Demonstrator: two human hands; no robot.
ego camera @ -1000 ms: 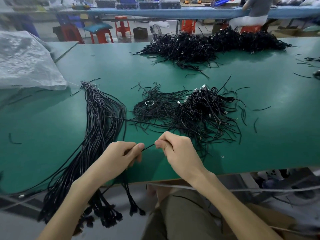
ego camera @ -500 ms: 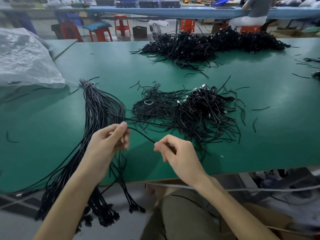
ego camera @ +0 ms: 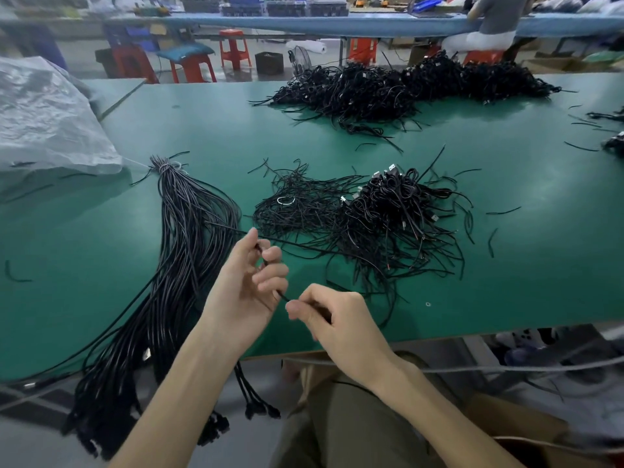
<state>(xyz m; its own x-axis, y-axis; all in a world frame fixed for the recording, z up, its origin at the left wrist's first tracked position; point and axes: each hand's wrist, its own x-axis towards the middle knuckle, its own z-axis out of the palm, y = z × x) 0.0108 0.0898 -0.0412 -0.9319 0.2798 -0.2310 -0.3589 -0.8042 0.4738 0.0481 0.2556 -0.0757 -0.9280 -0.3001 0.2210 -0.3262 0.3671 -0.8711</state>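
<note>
A green tabletop [ego camera: 101, 238] carries a tied bundle of long black cables [ego camera: 189, 231] at ten o'clock from the hands. A tangled heap of short black wires [ego camera: 371, 224] lies at one o'clock, with a bigger black cable pile [ego camera: 405, 86] at twelve. A thin black wire strand [ego camera: 283, 294] runs between both hands. The left hand [ego camera: 243, 285] is raised, its curled fingers pinching the strand. The right hand [ego camera: 341, 319], at four o'clock of it, pinches the strand's near end.

Even overhead light falls on the matte green table top [ego camera: 526, 271], leaving pale sheen patches and faint shadows beneath the heap of thin black cables [ego camera: 378, 221]. The wide lens bows the far edge, corners darken and smear, and the right hand [ego camera: 341, 319] looks slightly blurred
</note>
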